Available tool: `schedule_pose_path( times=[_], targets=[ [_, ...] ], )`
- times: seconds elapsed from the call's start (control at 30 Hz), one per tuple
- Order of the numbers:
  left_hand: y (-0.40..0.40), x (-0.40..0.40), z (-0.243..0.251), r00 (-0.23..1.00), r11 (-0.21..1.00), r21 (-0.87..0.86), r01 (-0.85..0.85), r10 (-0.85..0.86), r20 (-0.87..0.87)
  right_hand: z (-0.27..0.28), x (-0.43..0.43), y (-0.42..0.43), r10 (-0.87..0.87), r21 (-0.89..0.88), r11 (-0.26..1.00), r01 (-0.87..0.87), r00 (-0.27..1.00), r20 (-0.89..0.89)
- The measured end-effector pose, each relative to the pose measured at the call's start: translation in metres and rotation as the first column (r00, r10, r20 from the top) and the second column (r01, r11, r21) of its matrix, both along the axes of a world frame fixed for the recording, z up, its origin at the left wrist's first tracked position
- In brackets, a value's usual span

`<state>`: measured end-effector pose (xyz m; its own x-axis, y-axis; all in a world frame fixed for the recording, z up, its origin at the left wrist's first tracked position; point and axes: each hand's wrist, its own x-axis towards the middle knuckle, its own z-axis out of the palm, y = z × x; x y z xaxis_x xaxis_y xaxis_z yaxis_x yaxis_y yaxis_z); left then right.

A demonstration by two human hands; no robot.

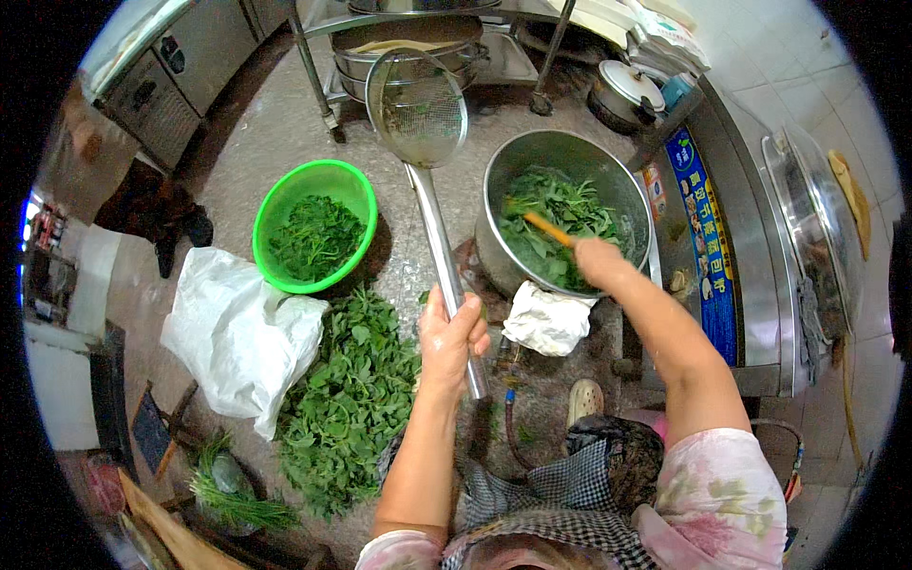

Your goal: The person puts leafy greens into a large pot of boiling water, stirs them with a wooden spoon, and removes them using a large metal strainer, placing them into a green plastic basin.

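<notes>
My left hand (450, 335) grips the metal handle of a wire-mesh strainer (420, 114), whose round head is raised in front of me, apart from both vessels. In my right hand (605, 262) is a wooden stick (547, 228), slanting down into leafy greens (563, 203) inside a large metal pot (486, 239). The stick's lower end is blurred and partly hidden among the leaves. A white cloth (548, 319) lies against the pot's near rim. To the left stands a bright green plastic basket (370, 235) holding darker, limp greens (315, 239).
Fresh leafy greens (353, 399) are heaped on the floor beside a white plastic bag (235, 328). A hose (510, 420) runs near my shoe. The steamer stove (755, 285) borders the right side. A wheeled metal rack (313, 71) and a lidded pot (623, 92) stand beyond.
</notes>
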<state>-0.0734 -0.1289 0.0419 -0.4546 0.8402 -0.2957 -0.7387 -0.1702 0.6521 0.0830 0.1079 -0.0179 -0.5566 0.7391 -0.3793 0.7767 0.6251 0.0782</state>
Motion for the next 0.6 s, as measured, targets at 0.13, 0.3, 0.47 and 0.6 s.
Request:
schedule_pose_path(
  times=[0.13,0.3,0.47,0.6],
  targets=[
    [-0.002,-0.004,-0.005,0.999,0.999,0.008,-0.033,0.033,-0.008,0.045,0.021,-0.021,0.165,-0.12,0.98,-0.156,0.984,0.071],
    [-0.012,-0.009,-0.001,0.999,0.999,-0.012,-0.036,0.035,-0.007,0.115,0.06,0.001,-0.01,-0.077,0.997,0.001,0.993,-0.114],
    [0.002,-0.003,0.002,0.999,0.999,-0.048,0.007,-0.01,-0.044,0.045,0.071,0.048,-0.134,-0.052,0.989,0.136,0.99,0.038],
    [0.0,-0.005,-0.011,1.0,1.0,-0.03,0.006,-0.006,0.013,0.007,0.024,0.008,-0.022,-0.141,0.99,0.016,0.999,-0.041]
  ],
)
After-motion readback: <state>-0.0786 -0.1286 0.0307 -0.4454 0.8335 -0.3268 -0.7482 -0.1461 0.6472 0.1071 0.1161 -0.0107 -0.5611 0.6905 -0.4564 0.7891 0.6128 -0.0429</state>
